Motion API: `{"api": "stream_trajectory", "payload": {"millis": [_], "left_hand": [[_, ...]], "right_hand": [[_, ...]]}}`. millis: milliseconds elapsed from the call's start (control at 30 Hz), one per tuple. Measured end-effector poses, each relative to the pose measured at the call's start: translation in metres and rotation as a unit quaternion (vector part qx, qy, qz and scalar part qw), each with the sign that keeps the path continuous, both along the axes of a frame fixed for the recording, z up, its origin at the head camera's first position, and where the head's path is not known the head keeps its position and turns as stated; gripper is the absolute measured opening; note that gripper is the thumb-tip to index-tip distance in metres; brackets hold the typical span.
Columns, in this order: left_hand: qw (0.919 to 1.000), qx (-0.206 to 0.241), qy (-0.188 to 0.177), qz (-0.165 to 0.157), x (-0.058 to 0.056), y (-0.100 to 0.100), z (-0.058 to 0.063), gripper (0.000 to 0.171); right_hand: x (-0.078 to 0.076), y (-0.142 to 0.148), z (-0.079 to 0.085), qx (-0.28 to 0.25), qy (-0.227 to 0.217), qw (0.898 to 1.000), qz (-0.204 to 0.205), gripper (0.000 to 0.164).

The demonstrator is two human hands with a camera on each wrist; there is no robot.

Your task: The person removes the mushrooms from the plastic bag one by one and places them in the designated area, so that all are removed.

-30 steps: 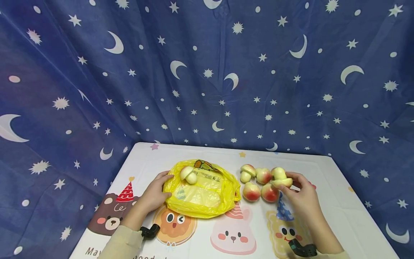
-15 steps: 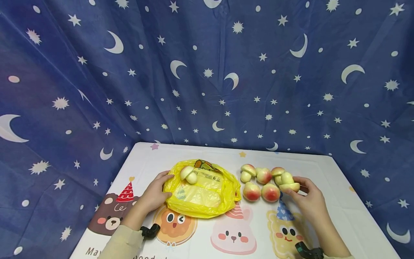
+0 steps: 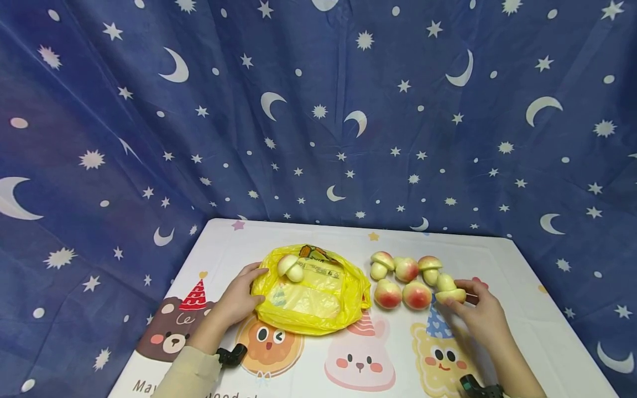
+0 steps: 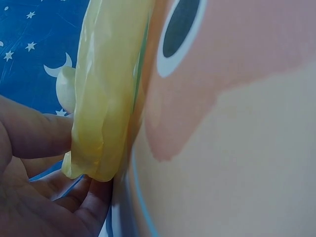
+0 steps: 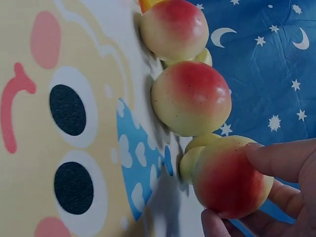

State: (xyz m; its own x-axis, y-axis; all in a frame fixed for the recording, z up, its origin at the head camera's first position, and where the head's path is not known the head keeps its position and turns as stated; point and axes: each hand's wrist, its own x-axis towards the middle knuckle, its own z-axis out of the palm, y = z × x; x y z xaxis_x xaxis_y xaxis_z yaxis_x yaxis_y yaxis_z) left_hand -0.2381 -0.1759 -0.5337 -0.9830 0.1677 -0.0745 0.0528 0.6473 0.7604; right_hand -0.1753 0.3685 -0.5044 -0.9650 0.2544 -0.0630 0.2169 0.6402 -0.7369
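A yellow plastic bag (image 3: pixel 318 323) lies on the table with its mouth spread wide, and one toy mushroom (image 3: pixel 291 268) rests inside near its far left side. My left hand (image 3: pixel 241 293) grips the bag's left edge; in the left wrist view the thumb (image 4: pixel 42 131) is on one side of the plastic and the fingers are on the other. My right hand (image 3: pixel 480 309) holds another toy mushroom (image 3: pixel 449 291) by its red-and-yellow cap, stem up, at the right end of the group. In the right wrist view the thumb and fingers wrap that mushroom's cap (image 5: pixel 229 177).
Several more toy mushrooms stand between the bag and my right hand, among them two with red caps toward me (image 3: pixel 388 294) and one at the back left (image 3: pixel 381 265). The white tablecloth (image 3: pixel 303 376) has cartoon prints. A blue star-and-moon curtain (image 3: pixel 318 166) hangs behind.
My right hand has moved right and slightly toward me with its mushroom, uncovering the mushroom at the back right of the group. My left hand and the bag have stayed in place.
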Motion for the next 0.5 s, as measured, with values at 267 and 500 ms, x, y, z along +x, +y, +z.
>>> {"api": "stream_trajectory", "payload": {"millis": [267, 500], "left_hand": [[1.0, 0.006, -0.003, 0.003, -0.0003, -0.0008, 0.0006, 0.067], [1.0, 0.005, -0.003, 0.003, 0.0004, 0.0003, 0.0001, 0.066]], "right_hand": [[-0.0002, -0.0005, -0.002, -0.003, -0.029, 1.0, 0.012, 0.071], [0.0014, 0.0005, -0.0053, 0.007, -0.043, 0.999, 0.024, 0.07]]}}
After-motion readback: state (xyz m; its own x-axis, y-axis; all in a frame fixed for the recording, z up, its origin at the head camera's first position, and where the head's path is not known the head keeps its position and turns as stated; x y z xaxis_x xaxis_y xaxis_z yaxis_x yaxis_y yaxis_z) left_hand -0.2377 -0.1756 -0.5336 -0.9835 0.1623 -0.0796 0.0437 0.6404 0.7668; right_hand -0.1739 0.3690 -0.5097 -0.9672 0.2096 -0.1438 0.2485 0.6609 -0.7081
